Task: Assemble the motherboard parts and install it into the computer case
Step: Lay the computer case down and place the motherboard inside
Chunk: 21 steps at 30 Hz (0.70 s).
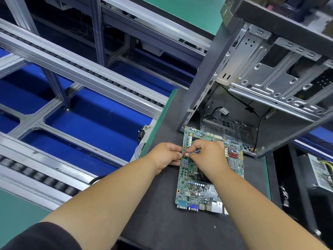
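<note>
Pinching one thin cable (193, 152), left hand (166, 156) and right hand (207, 156) worked, apparently plugging | one motherboard (201, 190) flat on mat (162, 222) | one computer case (252, 91) open behind

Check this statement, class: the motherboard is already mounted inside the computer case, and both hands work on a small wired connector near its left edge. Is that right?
Not quite. The head view shows the motherboard lying flat on the dark mat in front of the open computer case, not mounted inside it. The rest holds: the left hand and right hand work on a small wired connector near its left edge.
</note>
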Each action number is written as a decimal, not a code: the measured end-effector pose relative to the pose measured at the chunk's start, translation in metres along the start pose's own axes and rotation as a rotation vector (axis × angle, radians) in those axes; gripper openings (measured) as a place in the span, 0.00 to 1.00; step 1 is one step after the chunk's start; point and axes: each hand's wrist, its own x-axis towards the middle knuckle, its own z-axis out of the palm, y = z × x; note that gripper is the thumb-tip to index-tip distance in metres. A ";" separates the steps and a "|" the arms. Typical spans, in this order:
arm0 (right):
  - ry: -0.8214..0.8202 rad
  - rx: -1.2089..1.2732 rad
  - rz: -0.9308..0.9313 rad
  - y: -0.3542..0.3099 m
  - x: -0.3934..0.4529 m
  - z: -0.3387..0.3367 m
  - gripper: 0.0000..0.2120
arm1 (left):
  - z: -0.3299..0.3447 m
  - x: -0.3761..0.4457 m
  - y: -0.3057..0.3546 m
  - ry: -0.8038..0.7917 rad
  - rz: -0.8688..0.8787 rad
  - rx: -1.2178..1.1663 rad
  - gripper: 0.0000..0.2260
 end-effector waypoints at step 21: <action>-0.009 -0.341 -0.100 -0.012 0.004 -0.001 0.10 | -0.003 -0.004 0.000 -0.005 0.018 0.021 0.14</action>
